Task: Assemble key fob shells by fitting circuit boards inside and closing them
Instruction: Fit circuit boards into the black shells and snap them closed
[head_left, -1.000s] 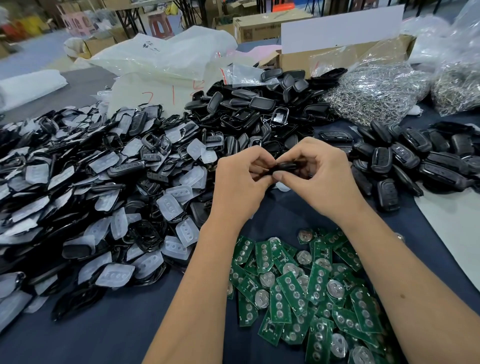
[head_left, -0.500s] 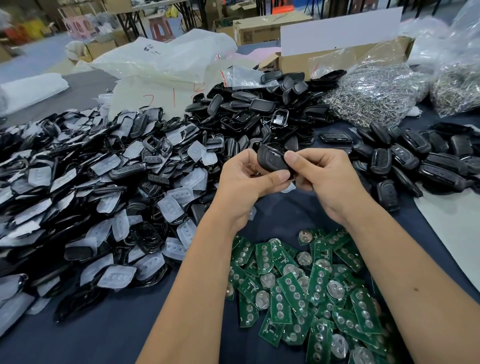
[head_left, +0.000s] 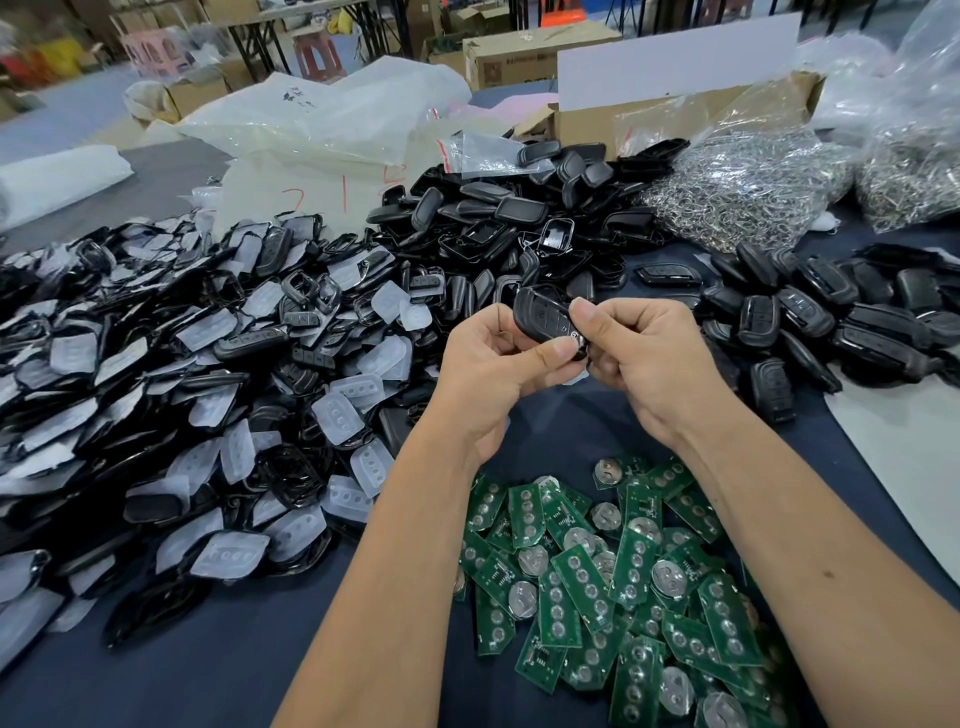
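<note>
A black key fob (head_left: 543, 317) is held above the table's middle, its button face turned up toward me. My left hand (head_left: 491, 364) grips its near edge with the thumb across the lower side. My right hand (head_left: 644, 358) pinches its right end between thumb and fingers. Below my forearms lies a heap of green circuit boards (head_left: 613, 582) with round coin cells. Black shell halves with pale rubber button pads (head_left: 208, 405) are piled at the left.
More black shell parts (head_left: 519, 218) are heaped at the back centre. Closed fobs (head_left: 831, 317) lie at the right. Bags of metal key rings (head_left: 748, 182), a cardboard box (head_left: 675, 109) and white plastic bags (head_left: 322, 119) stand behind. Dark blue cloth (head_left: 234, 670) covers the table.
The fob was edge-on and squeezed between both hands; it has since been turned so its button face shows, and both hands have shifted slightly lower and nearer.
</note>
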